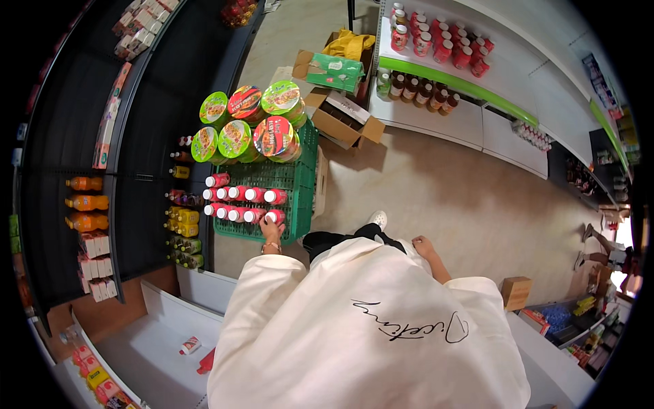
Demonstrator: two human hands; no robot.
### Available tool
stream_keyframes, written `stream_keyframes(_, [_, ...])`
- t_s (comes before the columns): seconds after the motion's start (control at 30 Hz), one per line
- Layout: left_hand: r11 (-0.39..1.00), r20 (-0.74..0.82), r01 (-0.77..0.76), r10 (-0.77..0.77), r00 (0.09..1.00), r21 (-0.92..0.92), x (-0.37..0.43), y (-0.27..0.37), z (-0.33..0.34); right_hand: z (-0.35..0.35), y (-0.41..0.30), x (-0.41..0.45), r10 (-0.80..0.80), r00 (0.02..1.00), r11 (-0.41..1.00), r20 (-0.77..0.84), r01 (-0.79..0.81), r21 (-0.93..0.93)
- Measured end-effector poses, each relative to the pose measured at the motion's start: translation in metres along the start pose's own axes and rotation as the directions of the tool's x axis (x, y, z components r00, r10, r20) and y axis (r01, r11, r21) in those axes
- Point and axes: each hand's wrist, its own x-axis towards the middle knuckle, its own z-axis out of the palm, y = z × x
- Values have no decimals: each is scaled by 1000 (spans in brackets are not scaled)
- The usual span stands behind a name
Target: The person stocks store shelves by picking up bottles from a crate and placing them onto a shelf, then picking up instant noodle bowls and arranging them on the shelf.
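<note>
My left hand (272,228) touches the near end of a pink bottle with a white cap (275,216), at the right end of the nearest row. Whether its fingers grip the bottle is not plain. Several such bottles (237,192) stand in rows on a green plastic crate (305,194). Behind them, instant noodle cups (234,139) with green or red lids are stacked at the crate's far end. My right hand (422,246) hangs beside my white shirt, away from the goods, its fingers partly curled; I see nothing in it.
Dark shelves (153,128) with bottled drinks stand at the left. An opened cardboard box (340,117) lies beyond the crate. White shelves (434,115) hold red and brown bottles at the upper right. A low white shelf (173,327) is at lower left. A person's legs (595,248) show at far right.
</note>
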Motion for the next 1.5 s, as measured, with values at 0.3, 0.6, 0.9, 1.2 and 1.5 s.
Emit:
stream_keyframes(0.3, [967,119,122,-97,988,-225,7,-3,4,-11,44,0,82,997,981,4,-80,-176])
stream_keyframes(0.6, [963,-87,20,-45,995,-268,11,-4,14,-29,12,7,-45,999,980,8,46,-195])
stream_keyframes(0.9, [983,-459,-59,-27,888,-174,10,-44,51,-66,6,-2,78,994,997,74,-78,-14])
stream_keyframes(1.2, [571,573,-545,153,805,614,-131,-107,192,-206,-231,-131,-553,671,811,494,297,503])
stream_keyframes(1.5, [421,813,-730,-31,582,539,-149,-47,330,-332,-377,-257,-882,-383,15,275,561,828])
